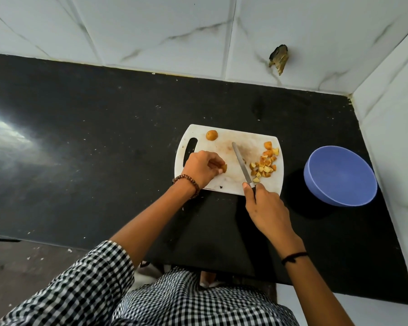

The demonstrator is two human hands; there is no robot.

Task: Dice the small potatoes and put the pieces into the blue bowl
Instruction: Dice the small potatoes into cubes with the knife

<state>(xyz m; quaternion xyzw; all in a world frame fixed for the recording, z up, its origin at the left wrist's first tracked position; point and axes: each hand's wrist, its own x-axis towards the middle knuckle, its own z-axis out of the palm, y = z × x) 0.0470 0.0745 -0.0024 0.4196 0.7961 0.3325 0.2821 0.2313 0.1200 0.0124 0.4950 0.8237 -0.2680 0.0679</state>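
pinching a potato piece (224,168) on the white board (233,140) with the left hand (201,169). holding the knife (239,161) in the right hand (266,208), blade beside the cut bits (265,164).

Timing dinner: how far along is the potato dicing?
Done: diced potato pieces piled on the white plastic cutting board. In hand: left hand pinches a potato chunk, right hand grips the slim steel knife. Left: one whole small potato; the round blue bowl holds nothing yet.

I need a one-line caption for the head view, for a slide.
Left hand holds a potato piece, right hand the knife; blue bowl still empty.
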